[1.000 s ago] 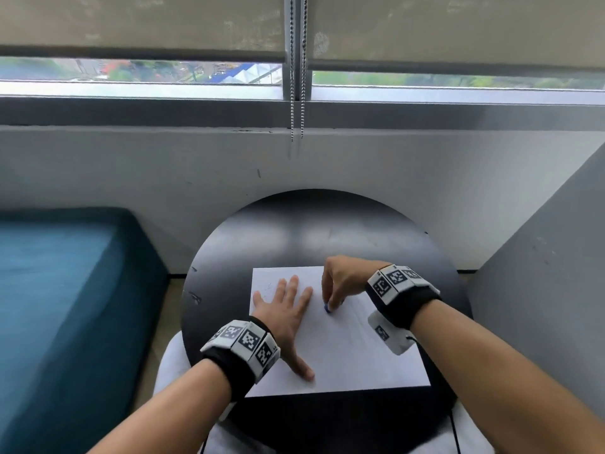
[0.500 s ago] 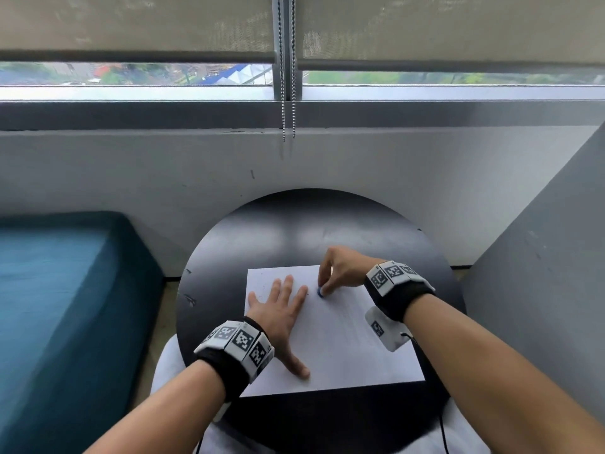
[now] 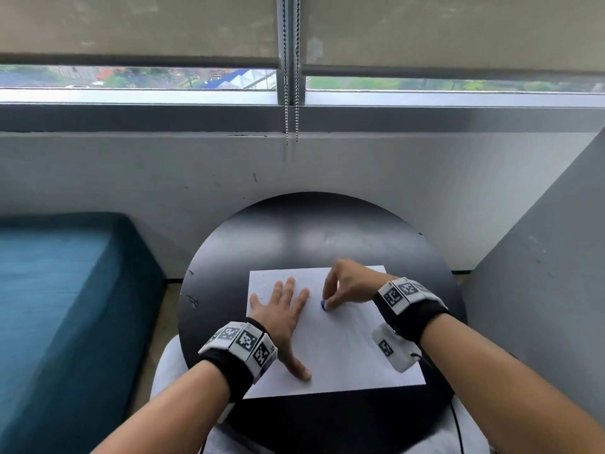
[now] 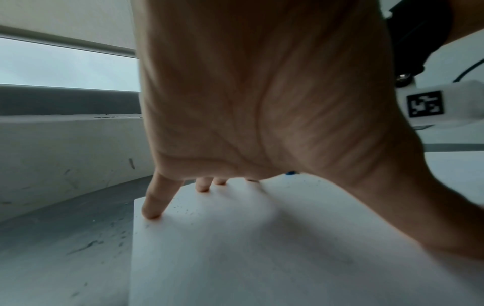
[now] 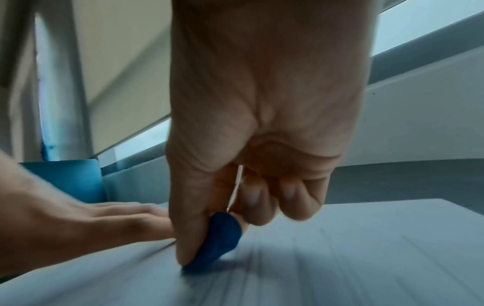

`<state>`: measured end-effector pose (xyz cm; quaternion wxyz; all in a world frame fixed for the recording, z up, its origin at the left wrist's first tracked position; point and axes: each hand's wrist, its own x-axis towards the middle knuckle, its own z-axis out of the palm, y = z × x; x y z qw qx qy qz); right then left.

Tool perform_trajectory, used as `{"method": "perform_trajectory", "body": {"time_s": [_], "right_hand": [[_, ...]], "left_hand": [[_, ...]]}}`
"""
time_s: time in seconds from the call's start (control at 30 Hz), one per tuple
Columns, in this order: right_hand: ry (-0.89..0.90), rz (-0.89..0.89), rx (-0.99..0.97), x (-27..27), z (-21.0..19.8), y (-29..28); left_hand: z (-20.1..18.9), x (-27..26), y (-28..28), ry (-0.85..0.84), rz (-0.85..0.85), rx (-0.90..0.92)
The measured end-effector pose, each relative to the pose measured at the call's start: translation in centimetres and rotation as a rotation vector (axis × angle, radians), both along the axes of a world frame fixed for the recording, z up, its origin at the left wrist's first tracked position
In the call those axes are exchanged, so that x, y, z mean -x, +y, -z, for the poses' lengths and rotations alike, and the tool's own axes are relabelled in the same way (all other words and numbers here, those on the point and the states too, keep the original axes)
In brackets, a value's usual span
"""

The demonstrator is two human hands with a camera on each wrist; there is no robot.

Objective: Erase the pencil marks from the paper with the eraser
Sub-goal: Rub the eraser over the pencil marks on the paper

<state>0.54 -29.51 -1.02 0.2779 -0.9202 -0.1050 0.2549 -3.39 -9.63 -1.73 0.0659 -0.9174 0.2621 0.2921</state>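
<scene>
The left hand (image 3: pixel 284 314) is laid flat on the near-left part of the paper (image 3: pixel 340 348), fingers straight and spread, nothing being held; just beyond it, toward the paper's middle, the blue eraser (image 3: pixel 324 305) is pinched between thumb and curled fingers of the right hand (image 3: pixel 348 285) and pressed tip-down on the sheet; dark specks are seen near the paper's far-left corner; the paper is carried by a round black table (image 3: pixel 327 231); past it a grey wall (image 3: pixel 196 165) is seen.
</scene>
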Motion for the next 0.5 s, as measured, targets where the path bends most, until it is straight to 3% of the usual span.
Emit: {"method": "perform_trajectory", "body": {"time_s": [0.1, 0.27, 0.5], "right_hand": [[0.053, -0.039, 0.018, 0.2, -0.4, 0.1], [-0.121, 0.09, -0.013, -2.2, -0.1, 0.2], [-0.121, -0.034, -0.016, 2.6, 0.6, 1.2]], "left_hand": [[0.0, 0.0, -0.1, 0.008, -0.01, -0.004], [-0.2, -0.1, 0.0, 0.006, 0.004, -0.008], [-0.2, 0.1, -0.1, -0.005, 0.005, -0.014]]}}
